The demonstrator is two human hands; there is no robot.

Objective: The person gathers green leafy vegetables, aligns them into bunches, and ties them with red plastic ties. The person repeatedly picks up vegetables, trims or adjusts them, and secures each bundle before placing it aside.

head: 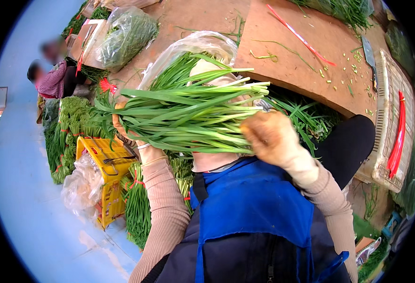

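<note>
A loose bunch of long, flat-leaved Chinese chives [182, 116] lies across the space before my chest, pale stem ends to the right. My left hand [122, 122], in a stained glove, grips its leafy end from below, and the leaves cover most of the palm. Against the lower stem ends is my right hand [269, 138], in a dirty tan glove. Its fingers are curled and blurred, so whether they hold any stems is unclear. Behind the bunch, a clear plastic bag [207, 39] contains more green leaves.
A brown board [299, 46] carries a red tie strip [299, 33], stem cuttings and a knife [369, 58]. Red ties [397, 141] lie on a pale plastic crate [380, 155]. At left stand a yellow basket [113, 198] and tied green bundles [138, 208]. Another person [57, 79] sits farther off.
</note>
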